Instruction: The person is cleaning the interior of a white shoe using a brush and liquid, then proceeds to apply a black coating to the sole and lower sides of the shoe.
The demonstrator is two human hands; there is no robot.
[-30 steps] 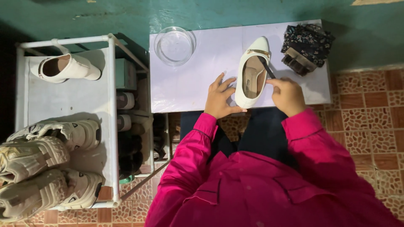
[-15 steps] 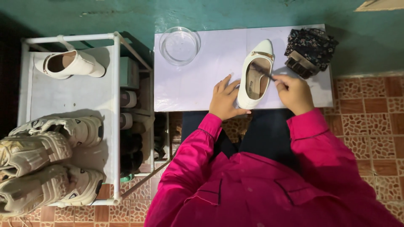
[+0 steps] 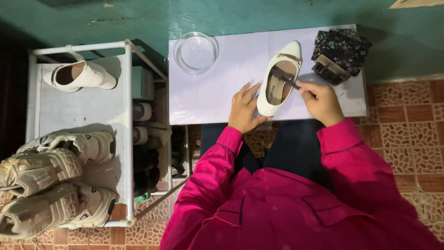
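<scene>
Teal wall and patterned red-brown floor tiles [image 3: 402, 134] frame the work area; a white surface [image 3: 217, 92] stands in front of me, against the wall.

1. Shoe position. One white flat shoe [image 3: 279, 79] lies on the surface, right of centre, toe pointing to the far edge, heel at the near edge. A gold strap crosses its upper.
2. Left hand [image 3: 245, 109]. It rests on the surface at the near left side of the shoe, fingers spread, fingertips touching the heel area. The grip is open (steadying, not clasping).
3. Right hand [image 3: 321, 102]. It sits just right of the shoe. The grip is closed on a thin dark brush [image 3: 287, 79], whose tip reaches into the shoe opening.
4. Other items on the surface. A clear glass bowl [image 3: 195, 52] stands at the far left corner, well apart from the shoe. A dark floral cloth [image 3: 342, 46] lies at the far right corner with a bristle brush [image 3: 327, 72] on its near edge.
5. Left of the surface. A white shoe rack [image 3: 83, 115] carries a white heeled shoe [image 3: 78, 76] at the far end and chunky beige sneakers [image 3: 55, 180] at the near end.
</scene>
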